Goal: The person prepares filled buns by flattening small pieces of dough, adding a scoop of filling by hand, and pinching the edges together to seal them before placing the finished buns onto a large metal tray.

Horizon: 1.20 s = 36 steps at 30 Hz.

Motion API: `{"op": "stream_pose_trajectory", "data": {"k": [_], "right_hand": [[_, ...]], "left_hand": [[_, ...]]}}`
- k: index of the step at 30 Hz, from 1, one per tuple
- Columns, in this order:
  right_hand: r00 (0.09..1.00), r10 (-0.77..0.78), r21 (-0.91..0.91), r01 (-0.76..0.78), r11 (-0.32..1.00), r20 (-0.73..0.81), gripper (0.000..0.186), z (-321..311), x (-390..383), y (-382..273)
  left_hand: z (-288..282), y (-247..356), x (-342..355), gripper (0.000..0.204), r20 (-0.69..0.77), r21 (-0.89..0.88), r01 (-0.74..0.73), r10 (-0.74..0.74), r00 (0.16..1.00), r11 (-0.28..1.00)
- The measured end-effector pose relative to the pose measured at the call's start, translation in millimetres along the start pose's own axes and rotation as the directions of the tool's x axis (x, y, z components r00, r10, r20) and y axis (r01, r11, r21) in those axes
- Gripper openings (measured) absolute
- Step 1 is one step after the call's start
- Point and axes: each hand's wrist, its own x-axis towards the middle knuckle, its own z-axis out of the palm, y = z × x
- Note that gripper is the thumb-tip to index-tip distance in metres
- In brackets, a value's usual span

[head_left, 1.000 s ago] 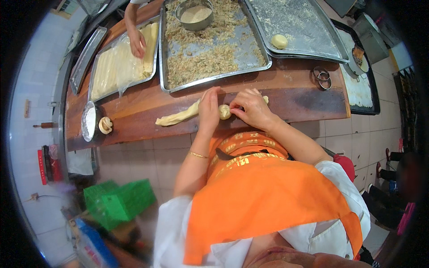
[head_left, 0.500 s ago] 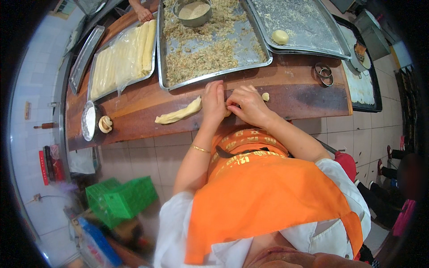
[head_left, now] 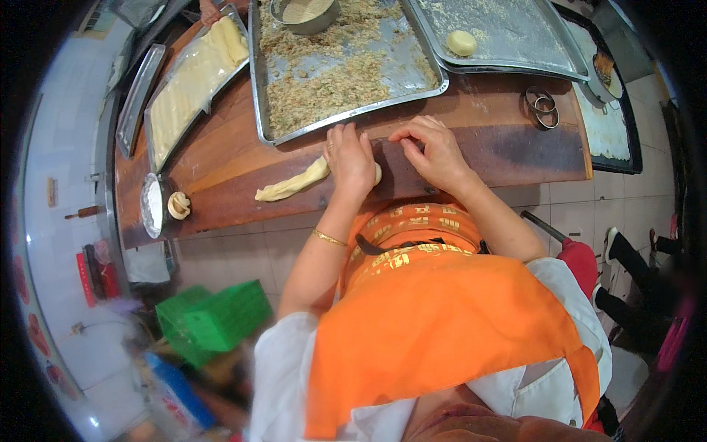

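**Dough strip slants up toward the left hand**

We see the pale dough strip left of centre in the frame, flat on the wooden table. Its long axis climbs gently from lower left to upper right, and its upper end meets the outer edge of the left hand, which is clearly the nearer one. That hand lies palm down; we cannot tell whether its fingers grip anything. A small dough piece peeks out just beside its right edge, mostly hidden.

The right hand, right of centre, is loosely curled, thumb apart from the forefinger, and we see nothing held in it. It sits apart from the strip, with the left hand between them.

As for writing, we find rows of yellow characters across the waist of the orange apron, at the middle of the frame. Markings on the blue package, lower left, are too blurred to read.
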Motion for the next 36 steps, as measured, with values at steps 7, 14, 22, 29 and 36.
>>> {"op": "stream_pose_trajectory", "data": {"k": [7,14,22,29,36], "right_hand": [[0.999,0.025,0.085,-0.022,0.996,-0.034,0.010,-6.8,-2.0,2.2],[0.998,0.060,0.108,-0.057,0.993,-0.023,0.010,-11.4,1.2,9.3],[0.997,0.080,0.083,-0.080,0.993,0.007,0.012,-10.5,1.9,13.9],[0.998,0.064,0.079,-0.064,0.995,0.001,0.010,-9.5,2.7,8.5],[0.999,0.047,0.038,-0.047,0.998,0.002,0.009,-19.4,-8.1,7.8]], "left_hand": [[0.8,4.1,9.3,0.028,0.064,0.168,0.016,-0.027,0.998,0.986],[3.7,11.1,9.7,0.030,0.074,0.244,0.020,-0.039,0.996,0.970],[9.0,15.0,7.5,0.032,0.082,0.263,-0.009,-0.013,0.997,0.965],[6.1,18.9,5.8,0.035,0.089,0.234,-0.008,-0.013,0.996,0.972],[2.0,-23.7,-3.8,0.041,0.089,-0.636,0.206,-0.195,0.977,0.743]]}}
